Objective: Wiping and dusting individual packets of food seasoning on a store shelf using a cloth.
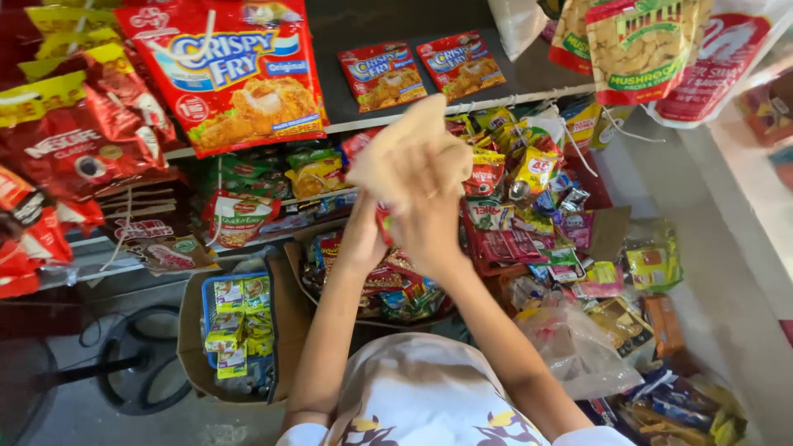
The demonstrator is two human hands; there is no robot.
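Both hands blurred, right hand [429,194] covering most of left hand [363,235] and the small red packet [384,221] between them; grip indistinct.

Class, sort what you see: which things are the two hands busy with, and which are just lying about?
In hand:
left hand
right hand
small red packet, between the hands

Lying about:
big red pouch
cardboard box of green sachets
clear plastic bag
fan base

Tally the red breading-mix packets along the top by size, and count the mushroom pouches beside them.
Large red breading-mix packet: 1
Small red breading-mix packets: 2
Mushroom pouch: 1
Total: 4
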